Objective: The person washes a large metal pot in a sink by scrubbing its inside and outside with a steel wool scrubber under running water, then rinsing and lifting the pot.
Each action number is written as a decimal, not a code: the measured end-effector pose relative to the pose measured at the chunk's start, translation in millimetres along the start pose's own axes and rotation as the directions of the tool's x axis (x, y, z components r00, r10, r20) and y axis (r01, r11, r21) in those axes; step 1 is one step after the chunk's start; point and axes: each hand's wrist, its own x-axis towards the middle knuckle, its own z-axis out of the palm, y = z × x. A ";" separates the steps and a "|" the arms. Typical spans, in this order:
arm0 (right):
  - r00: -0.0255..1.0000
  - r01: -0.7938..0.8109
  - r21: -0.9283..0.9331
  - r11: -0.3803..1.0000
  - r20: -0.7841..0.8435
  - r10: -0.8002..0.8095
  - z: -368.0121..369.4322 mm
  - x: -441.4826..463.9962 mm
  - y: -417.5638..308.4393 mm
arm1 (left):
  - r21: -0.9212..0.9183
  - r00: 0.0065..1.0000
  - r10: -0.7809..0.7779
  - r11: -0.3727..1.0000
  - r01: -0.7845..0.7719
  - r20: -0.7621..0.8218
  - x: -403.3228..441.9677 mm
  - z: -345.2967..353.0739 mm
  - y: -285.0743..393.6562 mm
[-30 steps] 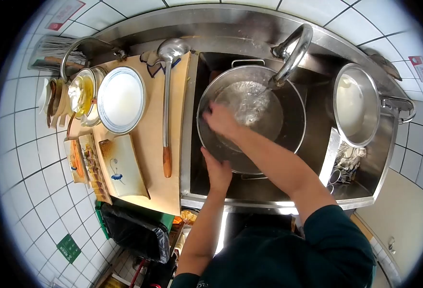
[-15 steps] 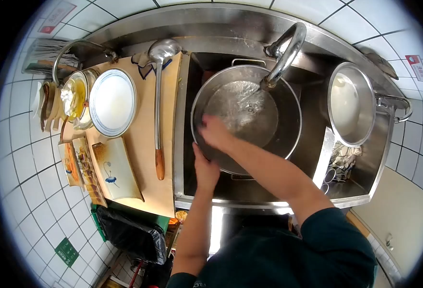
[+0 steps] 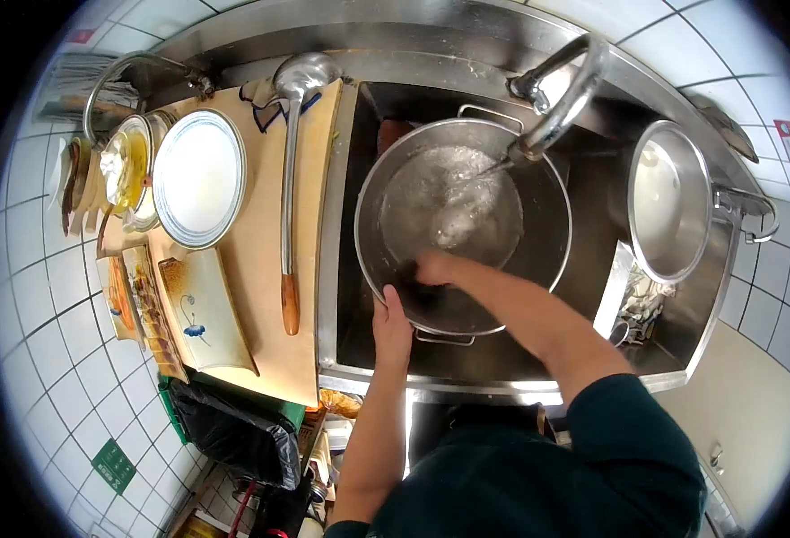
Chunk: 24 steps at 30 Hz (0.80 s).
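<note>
Evidently, the step in hand is looking like a scrub of the inside of the large metal pot (image 3: 547,224), which is sitting in the sink (image 3: 467,363) just right of the middle of the frame. Water (image 3: 480,202) is pooling in its bottom, and the tap (image 3: 561,121) toward the upper right is sending a stream down into it. Doing this well, I am judging, is depending on even pressure, short overlapping strokes where the wall is meeting the bottom, and a steady brace so that the pot is not sliding or rocking.

As for the grip, the right hand (image 3: 435,267) is curling over a dark pad (image 3: 410,274) inside the pot, near its lower-left wall in the frame. The fingers seem to be bunching together around the pad rather than spreading, though blur is hiding how tightly they are pinching it. The left hand (image 3: 393,334) is resting at the pot's lower-left edge from outside, with one digit pointing up to the rim. Its other fingers are mostly hiding from view, so I cannot tell whether they are clasping the metal or only leaning on it. A flatter palm against that wall would be giving a surer brace.
</note>
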 end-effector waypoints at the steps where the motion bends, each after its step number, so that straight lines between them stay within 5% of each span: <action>1: 0.994 0.003 0.154 0.988 -0.112 0.015 -3.1 17.7 -19.8 | 0.044 1.000 0.008 0.999 -0.008 0.004 4.8 -4.3 -7.3; 3: 0.920 -0.017 0.211 0.977 -0.380 0.098 -19.9 63.6 -33.4 | 0.060 0.999 -0.048 0.997 0.047 0.013 6.5 -8.7 -7.5; 5: 0.570 0.085 0.051 0.995 -0.822 -0.007 -36.4 81.9 -18.1 | -0.007 0.986 -0.164 0.986 0.165 0.028 -4.3 -1.9 14.7; 7: 0.590 0.322 0.476 0.818 -0.777 0.220 -86.1 82.7 6.9 | -0.088 0.985 -0.163 0.984 0.158 -0.055 -9.2 6.5 19.5; 8: 0.518 0.107 -0.200 0.974 -0.825 -0.227 -106.8 63.3 26.1 | -0.131 0.983 -0.161 0.980 0.148 -0.093 -10.6 11.1 19.8; 9: 0.608 -0.095 -0.484 0.870 -0.720 -0.335 -119.3 52.7 50.6 | -0.201 0.990 -0.074 0.978 0.049 -0.116 -6.1 14.8 9.8; 10: 0.643 -0.361 -0.586 0.725 -0.720 -0.262 -122.0 41.3 71.4 | -0.267 0.989 0.012 0.962 -0.051 -0.146 2.2 17.2 -8.1; 12: 0.763 -0.428 -0.435 0.792 -0.643 0.060 -91.2 55.3 140.0 | -0.277 0.977 0.095 0.950 -0.146 -0.189 13.1 19.3 -24.9; 13: 0.890 -0.434 -0.657 0.616 -0.419 0.180 -93.0 -5.4 109.1 | -0.230 0.975 0.096 0.963 -0.142 -0.199 18.0 20.6 -26.5; 15: 0.908 -0.419 -0.641 0.643 -0.301 0.291 -53.2 -37.3 95.7 | -0.163 0.973 0.108 0.976 -0.143 -0.205 21.0 24.0 -19.1; 17: 0.946 -0.124 -0.584 0.802 0.173 0.273 -33.5 -49.5 61.1 | -0.113 0.975 0.125 0.982 -0.148 -0.186 20.2 27.7 -9.6; 20: 0.960 0.005 -0.163 0.987 0.277 0.041 4.7 15.1 15.4 | -0.073 0.930 0.282 0.949 -0.306 -0.235 24.6 28.5 -25.9; 21: 0.991 -0.117 0.312 0.943 0.097 0.090 -3.6 28.8 -2.9 | -0.046 0.921 0.299 0.947 -0.319 -0.248 24.6 28.4 -23.8; 22: 0.975 -0.125 0.729 0.673 -0.035 0.218 -15.8 38.1 -15.1 | -0.016 0.914 0.312 0.945 -0.327 -0.260 20.7 26.7 -19.0; 24: 0.936 -0.010 0.998 0.064 -0.013 0.351 -63.9 73.4 -8.5 | 0.085 0.941 0.281 0.959 -0.269 -0.190 11.1 15.1 -8.3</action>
